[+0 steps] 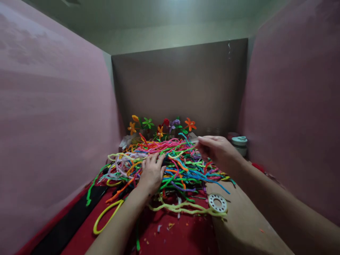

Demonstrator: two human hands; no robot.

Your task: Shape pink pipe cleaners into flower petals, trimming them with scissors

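Note:
A big tangled heap of pipe cleaners [170,163] in many colours lies on a red cloth [183,233]. My left hand [152,172] rests flat on the heap's near side, fingers stretched out. My right hand [216,148] hovers at the heap's right edge with fingers drawn together in a pinch; what they grip is too small to make out. Behind the heap stand several small flowers [162,125] made of pipe cleaners, orange, green, red and purple.
Pink walls close in on the left and right, and a brown cardboard panel [180,88] stands behind. A white ring-shaped spool [217,202] lies on a tan board [244,226]. A pale lidded jar [239,143] sits at the back right. A black strip [71,223] lies front left.

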